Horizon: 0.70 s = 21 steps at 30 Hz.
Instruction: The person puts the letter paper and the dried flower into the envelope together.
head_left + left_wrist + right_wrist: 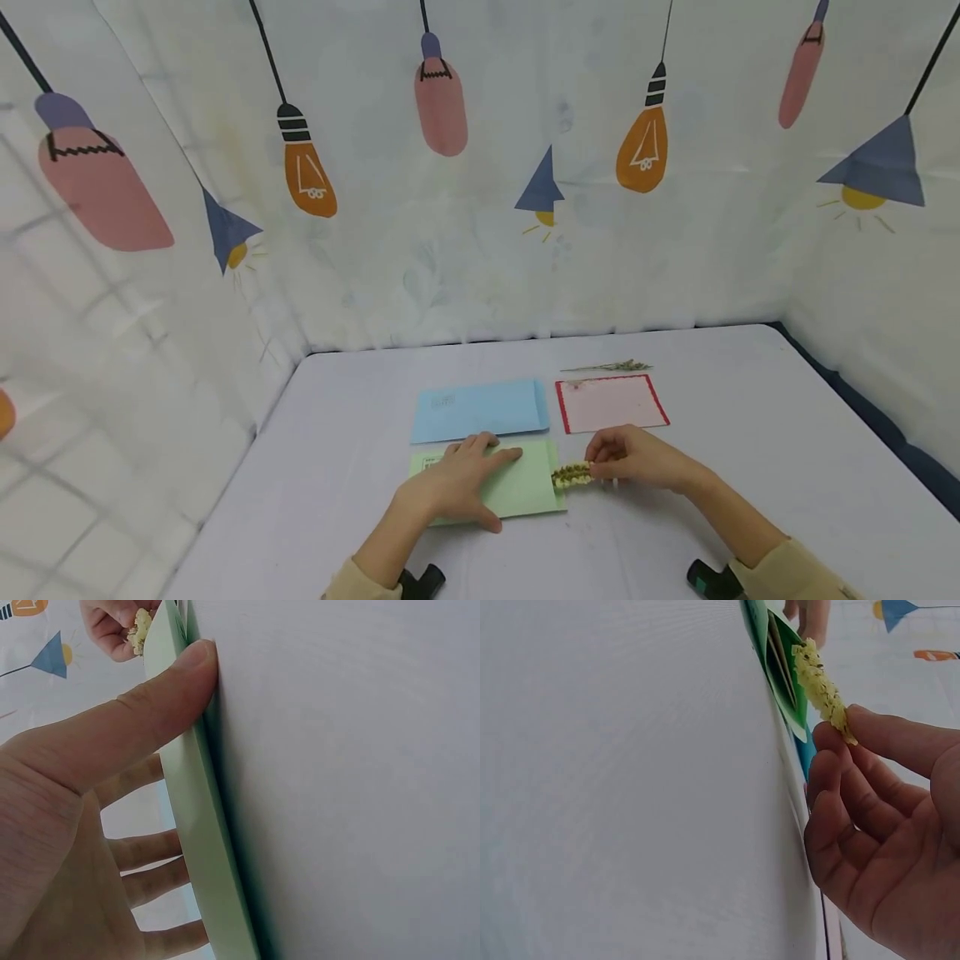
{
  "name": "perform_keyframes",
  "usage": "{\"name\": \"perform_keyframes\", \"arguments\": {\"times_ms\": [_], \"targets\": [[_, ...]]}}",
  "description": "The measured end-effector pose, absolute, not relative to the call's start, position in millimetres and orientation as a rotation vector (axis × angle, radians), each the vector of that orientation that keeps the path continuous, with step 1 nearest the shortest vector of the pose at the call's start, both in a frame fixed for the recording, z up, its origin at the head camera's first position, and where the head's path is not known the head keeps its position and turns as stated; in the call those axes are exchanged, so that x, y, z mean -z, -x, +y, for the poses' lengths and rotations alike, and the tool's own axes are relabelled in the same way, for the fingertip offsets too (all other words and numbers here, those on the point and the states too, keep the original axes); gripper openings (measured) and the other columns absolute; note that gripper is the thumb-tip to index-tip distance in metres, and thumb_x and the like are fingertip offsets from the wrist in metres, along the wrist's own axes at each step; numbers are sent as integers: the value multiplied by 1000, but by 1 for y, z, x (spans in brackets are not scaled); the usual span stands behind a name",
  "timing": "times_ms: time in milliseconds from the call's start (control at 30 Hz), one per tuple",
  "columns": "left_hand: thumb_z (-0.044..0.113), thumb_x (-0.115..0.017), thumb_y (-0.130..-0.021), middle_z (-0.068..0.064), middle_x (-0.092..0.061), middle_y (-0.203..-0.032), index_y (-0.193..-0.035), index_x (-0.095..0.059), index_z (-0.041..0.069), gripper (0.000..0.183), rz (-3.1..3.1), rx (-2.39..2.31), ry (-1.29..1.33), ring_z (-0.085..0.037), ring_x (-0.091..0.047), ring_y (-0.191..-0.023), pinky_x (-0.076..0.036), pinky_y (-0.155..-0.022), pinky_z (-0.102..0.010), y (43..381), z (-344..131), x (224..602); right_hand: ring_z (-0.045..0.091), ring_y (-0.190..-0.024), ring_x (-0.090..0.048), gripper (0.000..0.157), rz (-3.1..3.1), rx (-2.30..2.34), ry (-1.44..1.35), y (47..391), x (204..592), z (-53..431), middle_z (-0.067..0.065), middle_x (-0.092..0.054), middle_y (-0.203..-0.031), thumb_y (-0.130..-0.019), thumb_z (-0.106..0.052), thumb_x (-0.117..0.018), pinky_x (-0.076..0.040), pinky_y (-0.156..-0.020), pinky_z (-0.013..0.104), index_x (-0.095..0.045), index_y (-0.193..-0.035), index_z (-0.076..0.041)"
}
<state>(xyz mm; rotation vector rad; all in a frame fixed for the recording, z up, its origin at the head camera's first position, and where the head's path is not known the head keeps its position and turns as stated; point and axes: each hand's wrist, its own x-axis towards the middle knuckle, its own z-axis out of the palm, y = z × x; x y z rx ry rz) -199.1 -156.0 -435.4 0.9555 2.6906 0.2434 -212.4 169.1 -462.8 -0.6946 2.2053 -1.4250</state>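
A light green envelope (pixel 528 479) lies flat on the table, its open end to the right. My left hand (pixel 467 479) rests on it with fingers spread. In the left wrist view the thumb (pixel 199 656) lies along the envelope's near edge. Between thumb and fingertips, my right hand (pixel 637 458) pinches one end of a pale yellow dried flower sprig (pixel 572 475). The sprig's other end is right at the envelope's mouth. In the right wrist view that mouth (pixel 799 724) gapes, with paper-like layers inside.
Behind the green envelope lies a blue envelope (pixel 480 412). To its right is a pink card (pixel 613 403) with a red border, and beyond that a thin dried sprig (pixel 626 366). The white table (pixel 360 400) backs onto a lamp-patterned cloth wall (pixel 487 275).
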Motion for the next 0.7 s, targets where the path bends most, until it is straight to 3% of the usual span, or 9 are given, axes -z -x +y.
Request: {"name": "perform_keyframes", "arguments": {"times_ms": [300, 700], "targets": [[52, -82, -69, -6, -33, -145, -149, -33, 36, 96, 2668, -264, -949, -25, -34, -132, -29, -103, -52, 198, -154, 434, 25, -70, -60, 16, 2169, 1431, 701, 213, 468, 172, 10, -67, -84, -89, -18, -69, -51, -59, 33, -63, -97, -5], [55, -81, -68, -4, -32, -146, -150, -30, 38, 98, 2675, -178, -951, -23, -33, -132, -31, -103, -50, 205, -153, 434, 29, -75, -61, 17, 2163, 1408, 690, 212, 462, 170, 11, -66, -87, -89, -18, -70, -52, -62, 36, -62, -99, -5]]}}
